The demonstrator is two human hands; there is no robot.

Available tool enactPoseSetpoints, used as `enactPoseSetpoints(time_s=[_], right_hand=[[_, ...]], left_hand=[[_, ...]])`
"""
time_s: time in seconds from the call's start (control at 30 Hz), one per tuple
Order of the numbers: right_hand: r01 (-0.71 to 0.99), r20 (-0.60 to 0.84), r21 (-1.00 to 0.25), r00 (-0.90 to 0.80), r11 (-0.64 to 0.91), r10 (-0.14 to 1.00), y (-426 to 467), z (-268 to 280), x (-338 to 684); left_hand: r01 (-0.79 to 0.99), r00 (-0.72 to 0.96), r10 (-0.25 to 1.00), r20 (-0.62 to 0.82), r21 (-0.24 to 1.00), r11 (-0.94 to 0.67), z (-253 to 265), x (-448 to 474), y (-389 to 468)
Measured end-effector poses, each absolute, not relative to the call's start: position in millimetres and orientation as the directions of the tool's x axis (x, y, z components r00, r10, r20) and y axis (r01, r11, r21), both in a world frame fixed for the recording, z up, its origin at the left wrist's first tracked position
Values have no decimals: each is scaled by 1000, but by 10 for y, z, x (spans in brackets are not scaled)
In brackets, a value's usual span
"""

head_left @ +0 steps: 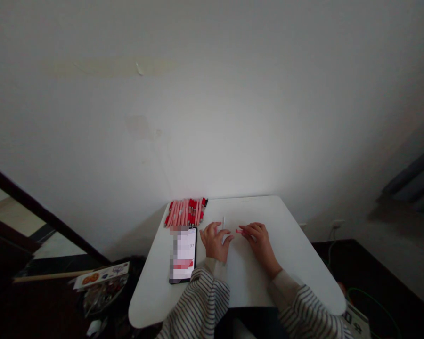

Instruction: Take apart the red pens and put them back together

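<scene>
Striped sleeves (199, 301) are lying nearest; the right hand (257, 237) is pinching a red piece (238, 231), pointing left; a pale stick (224, 221) is pointing far beside the left hand (216, 241), whose grip I cannot tell.

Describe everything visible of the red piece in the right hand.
The red piece is small and pinkish red, its material unclear at this size. The right hand pinches it between its fingers, hiding part. Its exposed end points toward the left hand, clear of it, over the white table; contact with the tabletop can't be told.
</scene>
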State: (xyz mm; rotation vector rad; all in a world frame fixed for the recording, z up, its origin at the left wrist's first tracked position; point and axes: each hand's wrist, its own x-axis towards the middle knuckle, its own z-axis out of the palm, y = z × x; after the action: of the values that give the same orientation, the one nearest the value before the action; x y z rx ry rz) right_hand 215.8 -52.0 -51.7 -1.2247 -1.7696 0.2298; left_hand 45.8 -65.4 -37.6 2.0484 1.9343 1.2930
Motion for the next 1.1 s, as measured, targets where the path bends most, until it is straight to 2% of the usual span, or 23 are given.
enactPoseSetpoints(time_s=[0.27,0.4,0.63,0.83,1.0,1.1], right_hand=[[379,511,-830,218,410,832,-540,-485,2208],[309,435,-884,262,352,861,-538,-508,2220],[256,387,-912,271,321,882,-520,-564,2211],[390,473,-845,231,365,850,-514,-550,2197],[243,347,-927,276,285,896,-526,-509,2189],[197,319,-943,302,269,898,-530,-501,2188]], left_hand=[[820,-176,818,547,541,-185,-380,437,-654],[831,-187,806,561,528,-174,-378,438,-657],[843,-181,810,557,512,-164,-399,431,-637],[844,-188,798,572,510,-167,-423,431,-626],[839,-200,800,565,520,-157,-423,432,-630],[837,-202,799,566,524,-159,-429,431,-627]])
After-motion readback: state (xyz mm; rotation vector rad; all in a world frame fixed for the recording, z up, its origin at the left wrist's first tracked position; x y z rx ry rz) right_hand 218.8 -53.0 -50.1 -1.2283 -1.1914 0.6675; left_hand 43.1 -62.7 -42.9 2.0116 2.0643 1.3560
